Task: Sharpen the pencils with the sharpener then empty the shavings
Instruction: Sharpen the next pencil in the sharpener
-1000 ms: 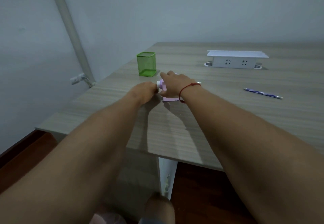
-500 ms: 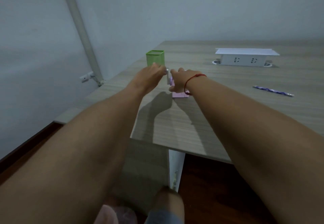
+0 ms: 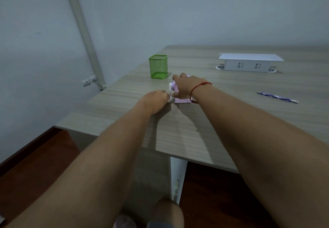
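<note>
A pink crank sharpener [image 3: 180,100] stands on the wooden table [image 3: 231,113], mostly hidden under my right hand [image 3: 185,87], which presses down on its top. My left hand [image 3: 156,99] sits at the sharpener's left end, fingers closed on its white crank handle [image 3: 170,92], low near the tabletop. A purple patterned pencil [image 3: 276,97] lies loose on the table to the right. A green mesh pencil cup [image 3: 158,66] stands just behind the sharpener. Any pencil inside the sharpener is hidden by my right hand.
A white power strip box [image 3: 249,63] sits at the back right of the table. The table's left corner and front edge are close to my forearms. A grey pipe [image 3: 83,31] runs down the wall at left. My knee [image 3: 167,213] shows below the table.
My left hand swung from high beside the green cup back down to the tabletop, turning the crank. My right hand stayed on the sharpener. The camera view shifted slightly.
</note>
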Demonstrator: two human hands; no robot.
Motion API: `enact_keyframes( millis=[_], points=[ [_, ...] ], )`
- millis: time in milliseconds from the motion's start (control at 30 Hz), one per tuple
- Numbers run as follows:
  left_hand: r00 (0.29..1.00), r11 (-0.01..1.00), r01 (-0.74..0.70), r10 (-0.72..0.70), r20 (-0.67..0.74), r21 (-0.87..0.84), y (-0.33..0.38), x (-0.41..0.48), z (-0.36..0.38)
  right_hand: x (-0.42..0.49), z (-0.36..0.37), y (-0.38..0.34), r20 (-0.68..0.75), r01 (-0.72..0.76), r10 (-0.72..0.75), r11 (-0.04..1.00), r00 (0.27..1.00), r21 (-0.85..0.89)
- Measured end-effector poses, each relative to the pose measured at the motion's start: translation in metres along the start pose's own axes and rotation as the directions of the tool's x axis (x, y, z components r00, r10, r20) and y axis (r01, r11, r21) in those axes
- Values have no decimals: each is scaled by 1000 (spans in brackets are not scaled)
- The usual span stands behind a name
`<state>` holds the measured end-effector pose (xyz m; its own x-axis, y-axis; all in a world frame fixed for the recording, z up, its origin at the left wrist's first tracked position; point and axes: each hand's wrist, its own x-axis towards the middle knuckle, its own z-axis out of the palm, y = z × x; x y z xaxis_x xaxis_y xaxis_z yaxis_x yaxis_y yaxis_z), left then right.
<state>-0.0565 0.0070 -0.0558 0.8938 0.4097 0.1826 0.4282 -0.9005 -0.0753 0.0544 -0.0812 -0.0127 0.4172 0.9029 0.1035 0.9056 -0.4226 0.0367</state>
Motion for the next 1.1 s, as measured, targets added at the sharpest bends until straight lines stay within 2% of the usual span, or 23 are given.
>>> enact_keyframes(
  millis=[133,267,367,433,500,667,767,867,1000,1100],
  points=[
    [994,995,98,-99,-50,-29,-2,22,-2,4,5,2,-56,2,0,1000,998,31],
    [993,994,109,-108,-38,27,-2,27,6,5,2,6,5,11,-11,998,1000,60],
    [992,992,122,-121,-43,29,-5,27,8,1,-13,14,9,-17,15,936,1000,352],
    [992,993,120,-119,-33,22,-3,27,6,-2,-22,27,-15,-74,91,885,996,460],
    [994,993,112,-112,-14,20,0,22,2,-9,-25,37,12,-129,136,909,991,395],
    [989,989,144,-143,-35,35,-3,9,-15,-22,-19,34,0,-143,148,956,989,258],
    [970,976,189,-202,-131,-104,0,9,-30,-20,-19,33,-28,-148,159,960,987,237],
    [940,954,126,-202,-274,-271,15,20,-41,-21,-16,31,-48,-145,161,958,986,246],
    [951,912,44,-163,-261,-408,36,32,-38,-19,-15,23,-39,-139,152,963,988,232],
    [951,899,70,-191,-244,-431,37,37,-29,-16,-18,19,-5,-132,135,978,991,163]
  ],
)
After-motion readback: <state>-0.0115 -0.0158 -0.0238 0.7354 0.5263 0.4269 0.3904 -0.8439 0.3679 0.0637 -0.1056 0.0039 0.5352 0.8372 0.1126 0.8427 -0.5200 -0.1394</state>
